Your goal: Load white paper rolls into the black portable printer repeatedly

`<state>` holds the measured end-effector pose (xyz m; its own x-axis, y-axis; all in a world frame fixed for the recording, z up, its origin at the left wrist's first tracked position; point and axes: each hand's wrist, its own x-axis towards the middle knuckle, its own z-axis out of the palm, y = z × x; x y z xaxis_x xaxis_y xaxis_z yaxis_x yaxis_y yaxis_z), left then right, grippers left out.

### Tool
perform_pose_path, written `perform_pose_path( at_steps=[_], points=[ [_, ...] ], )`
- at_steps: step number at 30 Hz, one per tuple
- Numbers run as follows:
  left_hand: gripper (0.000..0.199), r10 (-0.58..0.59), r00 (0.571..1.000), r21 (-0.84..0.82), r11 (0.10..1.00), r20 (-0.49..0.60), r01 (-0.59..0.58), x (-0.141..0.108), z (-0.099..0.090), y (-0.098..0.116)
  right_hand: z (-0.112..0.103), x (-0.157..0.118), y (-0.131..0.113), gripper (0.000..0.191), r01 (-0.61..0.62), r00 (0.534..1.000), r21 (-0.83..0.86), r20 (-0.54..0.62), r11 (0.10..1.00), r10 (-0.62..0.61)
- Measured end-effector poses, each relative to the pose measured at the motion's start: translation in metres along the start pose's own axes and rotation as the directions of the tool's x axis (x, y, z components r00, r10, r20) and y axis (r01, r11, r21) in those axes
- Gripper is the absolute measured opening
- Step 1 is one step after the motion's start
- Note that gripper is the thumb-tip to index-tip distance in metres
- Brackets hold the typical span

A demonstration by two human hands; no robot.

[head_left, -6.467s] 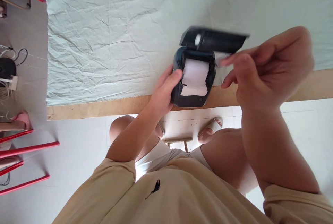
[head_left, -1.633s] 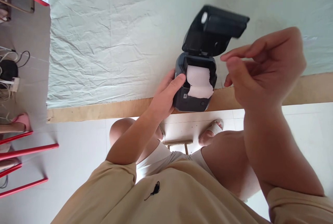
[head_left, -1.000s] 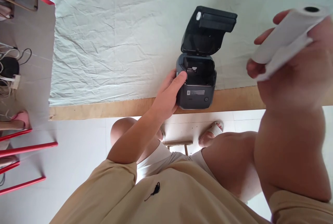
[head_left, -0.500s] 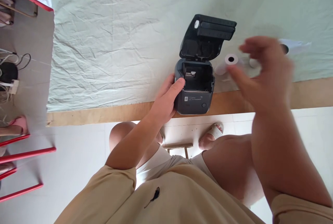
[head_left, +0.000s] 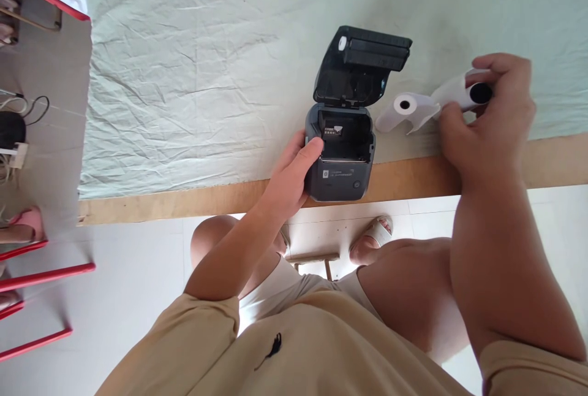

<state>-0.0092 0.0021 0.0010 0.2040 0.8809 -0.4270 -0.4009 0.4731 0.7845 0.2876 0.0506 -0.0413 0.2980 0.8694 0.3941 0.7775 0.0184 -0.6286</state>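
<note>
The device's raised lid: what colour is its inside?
The raised lid is black inside, best seen in the head view.

I see the dark portable printer (head_left: 340, 176), lid (head_left: 351, 74) raised; to its right, a white paper roll (head_left: 389, 119) stands near a wider-cored roll (head_left: 452, 94).

Single head-worn camera looks steeply down and forward over wearer's tan shirt (head_left: 321, 347); left hand (head_left: 294, 169) and right hand (head_left: 496, 111) near, bench (head_left: 174, 201) edge crosses mid-frame, floor (head_left: 138, 298) lies farther below.
</note>
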Motion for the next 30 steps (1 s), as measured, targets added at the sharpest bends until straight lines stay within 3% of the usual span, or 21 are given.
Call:
perform_pose_path(
  at_steps=[4, 9, 13, 17, 21, 25, 30],
  points=[
    [0.036, 0.01, 1.0, 0.006, 1.0, 0.009, -0.01, 0.0, 0.0, 0.0, 0.0, 0.001, -0.001, 0.062, -0.045, 0.999, -0.036, -0.01, 0.998, 0.045],
    [0.035, 0.002, 1.0, 0.002, 1.0, -0.002, -0.002, -0.001, 0.001, 0.001, 0.002, 0.001, 0.002, 0.083, -0.095, 0.995, 0.052, 0.039, 0.994, 0.093],
    [0.033, 0.009, 1.0, -0.005, 1.0, -0.001, -0.009, -0.002, 0.002, 0.001, 0.006, 0.002, 0.009, 0.059, -0.056, 0.998, -0.027, 0.016, 0.998, 0.057],
    [0.03, 0.002, 1.0, -0.004, 1.0, 0.004, -0.002, -0.001, 0.0, 0.0, 0.008, 0.004, 0.016, 0.086, -0.069, 0.998, 0.007, -0.006, 0.998, 0.069],
    [0.032, 0.0, 1.0, -0.012, 1.0, 0.018, 0.001, 0.0, -0.002, -0.001, 0.006, 0.004, 0.015, 0.073, -0.068, 0.998, -0.008, -0.013, 0.998, 0.068],
    [0.035, -0.009, 1.0, -0.011, 1.0, 0.02, 0.009, -0.001, -0.001, 0.0, 0.002, 0.0, 0.016, 0.096, -0.033, 0.998, 0.068, -0.048, 0.997, 0.036],
    [0.037, -0.021, 1.0, -0.011, 1.0, 0.021, 0.021, -0.002, 0.001, 0.002, 0.012, 0.004, 0.035, 0.079, -0.043, 0.999, -0.009, -0.03, 0.999, 0.043]
  ],
)
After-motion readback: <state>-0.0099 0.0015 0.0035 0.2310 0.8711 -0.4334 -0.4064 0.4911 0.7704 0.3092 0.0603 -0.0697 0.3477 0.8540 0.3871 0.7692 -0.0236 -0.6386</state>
